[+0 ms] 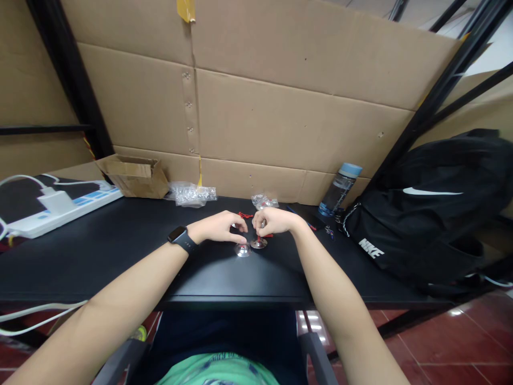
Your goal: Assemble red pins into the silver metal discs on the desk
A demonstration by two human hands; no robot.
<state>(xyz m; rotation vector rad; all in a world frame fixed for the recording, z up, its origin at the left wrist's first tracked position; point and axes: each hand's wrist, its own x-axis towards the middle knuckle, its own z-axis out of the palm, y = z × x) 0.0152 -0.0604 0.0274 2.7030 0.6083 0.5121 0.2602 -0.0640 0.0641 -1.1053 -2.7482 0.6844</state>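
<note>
Two small shiny metal domed discs lie side by side on the black table in front of me, looking like small cymbals. My left hand (224, 227) is above the left disc (242, 249), thumb and fingers apart, the thumb close to its top; contact is hard to make out. A red cord (258, 238) rises from the middle of the right disc (259, 244). Thumb and fingertips of my right hand (270, 221) pinch this cord. Behind the hands lies another bit of red cord (245, 215).
Clear plastic wrapping (192, 194) and an open cardboard box (134, 176) stand at the back left, beyond a white power strip (68, 211). A smaller plastic bag (264, 201), a water bottle (340, 190) and a black backpack (433, 208) are towards the right. Cardboard walls the back.
</note>
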